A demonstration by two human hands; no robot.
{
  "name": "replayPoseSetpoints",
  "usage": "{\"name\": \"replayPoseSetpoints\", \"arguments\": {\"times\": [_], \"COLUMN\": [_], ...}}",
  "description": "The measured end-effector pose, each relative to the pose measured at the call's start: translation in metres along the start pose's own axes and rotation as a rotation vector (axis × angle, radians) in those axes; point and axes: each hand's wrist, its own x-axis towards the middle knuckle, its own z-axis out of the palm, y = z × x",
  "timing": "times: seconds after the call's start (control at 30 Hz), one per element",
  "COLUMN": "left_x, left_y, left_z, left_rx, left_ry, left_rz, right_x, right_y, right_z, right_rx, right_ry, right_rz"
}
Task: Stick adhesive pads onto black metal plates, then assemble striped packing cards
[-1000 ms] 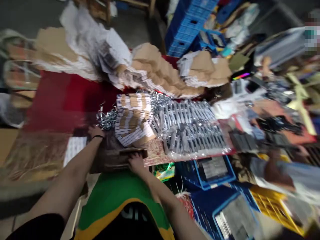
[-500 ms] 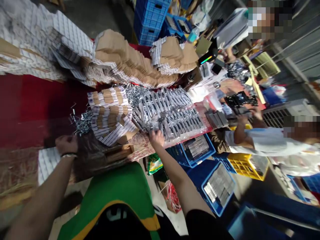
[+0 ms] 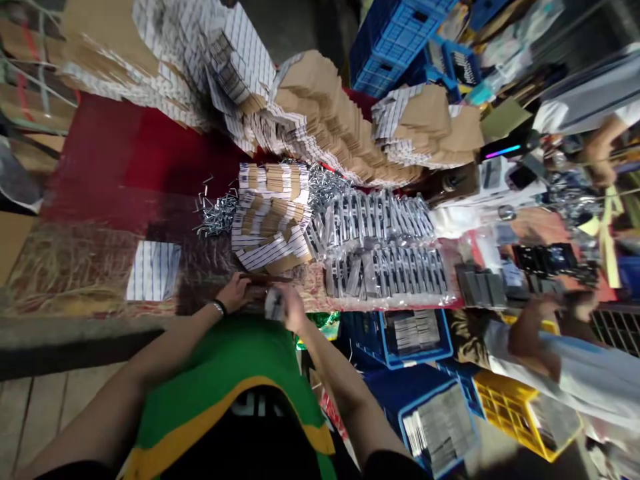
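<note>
My right hand (image 3: 294,308) is closed around a small grey, plastic-wrapped metal part (image 3: 274,304) at the table's front edge. Just left of it, my left hand (image 3: 233,293) rests by a brown wooden block (image 3: 257,283), its fingers loosely extended and slightly blurred. Beyond the hands lie fanned striped cardboard sleeves (image 3: 273,220). To the right, plastic-wrapped metal parts (image 3: 410,270) with dark strips lie in two rows. Loose bent metal pins (image 3: 217,213) are heaped left of the sleeves, and more small metal pieces (image 3: 325,187) are piled behind.
Stacked cardboard sleeves (image 3: 330,113) line the table's back. A striped white sleeve (image 3: 153,270) lies at the left. Blue crates (image 3: 417,333) and a yellow crate (image 3: 523,413) stand below the right edge. A co-worker's arms (image 3: 537,333) are at the right, with another person's arm (image 3: 603,147) beyond.
My right hand has come from the wrapped rows back to the front edge, bringing a wrapped part. My left hand has moved right, from the striped sleeve to the wooden block. The view has swung left.
</note>
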Motion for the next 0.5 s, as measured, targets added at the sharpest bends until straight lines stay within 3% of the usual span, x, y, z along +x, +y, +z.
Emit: {"name": "replayPoseSetpoints", "arguments": {"times": [0.07,0.13,0.17,0.23,0.33,0.4,0.5], "left_x": [-0.012,-0.025,-0.031,-0.035,-0.026,-0.016,-0.009], "left_y": [-0.01,-0.017,-0.019,-0.022,-0.023,-0.022,-0.023], "left_z": [-0.011,-0.022,-0.026,-0.03,-0.026,-0.023,-0.023], "left_rx": [-0.055,-0.138,-0.186,-0.275,-0.328,-0.286,-0.157], "left_ry": [0.001,-0.007,-0.014,-0.02,0.0,-0.006,-0.127], "left_rz": [0.04,0.102,0.13,0.112,-0.092,-0.159,-0.002], "right_x": [0.016,0.026,0.028,0.032,0.043,0.051,0.055], "right_y": [-0.006,-0.001,0.006,0.021,0.037,0.039,0.036], "right_z": [0.013,0.013,0.01,0.004,0.004,0.005,-0.003], "right_rx": [-0.224,-0.377,-0.357,-0.114,0.197,0.248,0.274], "right_ry": [-0.032,-0.005,0.049,0.119,0.031,-0.061,-0.149], "right_rz": [-0.077,-0.143,-0.128,0.039,0.31,0.321,0.263]}}
